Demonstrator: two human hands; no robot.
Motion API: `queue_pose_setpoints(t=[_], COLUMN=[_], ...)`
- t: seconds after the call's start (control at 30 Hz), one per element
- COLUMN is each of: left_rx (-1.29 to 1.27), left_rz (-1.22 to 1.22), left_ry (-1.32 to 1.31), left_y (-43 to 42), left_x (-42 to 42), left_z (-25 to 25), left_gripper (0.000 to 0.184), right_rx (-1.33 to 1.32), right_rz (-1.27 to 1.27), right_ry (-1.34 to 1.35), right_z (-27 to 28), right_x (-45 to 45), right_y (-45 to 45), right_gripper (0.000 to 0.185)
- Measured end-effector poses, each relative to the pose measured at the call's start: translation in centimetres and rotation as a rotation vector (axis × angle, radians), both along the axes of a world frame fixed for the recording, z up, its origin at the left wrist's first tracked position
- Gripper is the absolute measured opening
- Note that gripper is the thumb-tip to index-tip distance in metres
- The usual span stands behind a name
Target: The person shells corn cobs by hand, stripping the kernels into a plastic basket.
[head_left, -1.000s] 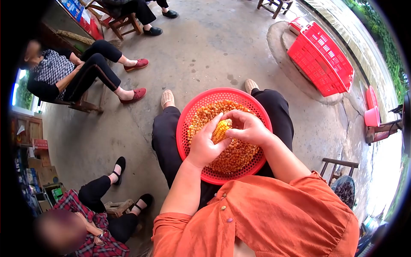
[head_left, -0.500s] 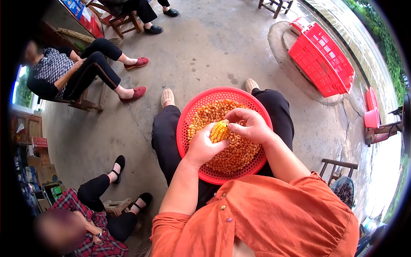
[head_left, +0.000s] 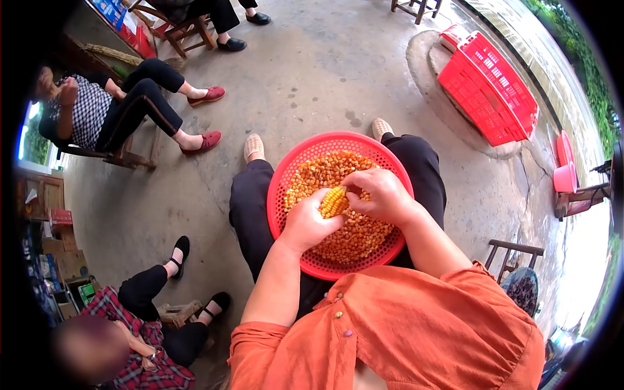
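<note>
A round red perforated basket [head_left: 278, 175] rests on my lap, holding many loose orange corn kernels [head_left: 354, 240]. Above the kernels, my left hand [head_left: 311, 220] is wrapped round a yellow corn cob [head_left: 333, 202]. My right hand [head_left: 380, 197] is at the cob's upper right end, its fingers bent and pressed to it. The undersides of the fingers are hidden, as is part of the cob.
A seated person [head_left: 88, 110] in a checked top is at the left, and another [head_left: 143, 338] in plaid at the lower left. A red crate [head_left: 487, 91] stands at the upper right. A chair [head_left: 517, 247] is at the right.
My right hand's fingers have curled in more at the cob's end, while my left hand keeps hold of it. The person in the checked top has raised a hand.
</note>
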State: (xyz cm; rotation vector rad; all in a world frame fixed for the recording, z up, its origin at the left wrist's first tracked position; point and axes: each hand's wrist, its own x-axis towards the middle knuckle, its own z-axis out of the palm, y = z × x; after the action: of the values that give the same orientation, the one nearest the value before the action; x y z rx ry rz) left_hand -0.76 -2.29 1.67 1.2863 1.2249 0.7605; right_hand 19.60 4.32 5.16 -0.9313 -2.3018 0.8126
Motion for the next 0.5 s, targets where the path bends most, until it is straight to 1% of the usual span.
queue_pose_setpoints(t=[0.07,0.13,0.17,0.23,0.27,0.33,0.43,0.47,0.5], left_rx=[-0.017,-0.026,-0.026,-0.02,-0.019,-0.012,0.014,0.015,0.042], left_rz=[0.011,0.014,0.013,0.074,0.075,0.115,0.106,0.108,0.102], left_ry=[-0.029,-0.061,-0.06,-0.191,-0.192,-0.241,-0.194,-0.196,-0.145], left_y=[-0.01,0.0,-0.06,-0.19,-0.2,-0.16,-0.08,-0.09,-0.11], left_x=[0.08,0.12,0.2,0.48,0.54,0.61,0.46,0.42,0.37], left_z=[-0.02,0.09,-0.09,-0.53,-0.52,-0.2,-0.62,-0.62,-0.59], left_gripper=[0.042,0.043,0.043,0.044,0.044,0.043,0.045,0.045,0.046], right_rx=[0.001,-0.102,-0.102,-0.365,-0.365,-0.528,-0.583,-0.582,-0.559], right_rz=[-0.026,-0.073,-0.074,-0.086,-0.085,-0.026,-0.061,-0.06,-0.062], right_ry=[0.003,-0.067,-0.066,0.11,0.11,0.269,0.203,0.201,0.184], right_z=[-0.01,0.19,0.21,0.24,0.26,0.35,0.76,0.57,0.16], right_x=[-0.12,-0.09,-0.02,0.18,0.25,0.29,0.02,0.02,0.07], right_y=[-0.21,-0.34,-0.34,-0.3,-0.3,-0.29,-0.33,-0.3,-0.24], right_gripper=[0.02,0.022,0.022,0.022,0.022,0.026,0.027,0.027,0.026])
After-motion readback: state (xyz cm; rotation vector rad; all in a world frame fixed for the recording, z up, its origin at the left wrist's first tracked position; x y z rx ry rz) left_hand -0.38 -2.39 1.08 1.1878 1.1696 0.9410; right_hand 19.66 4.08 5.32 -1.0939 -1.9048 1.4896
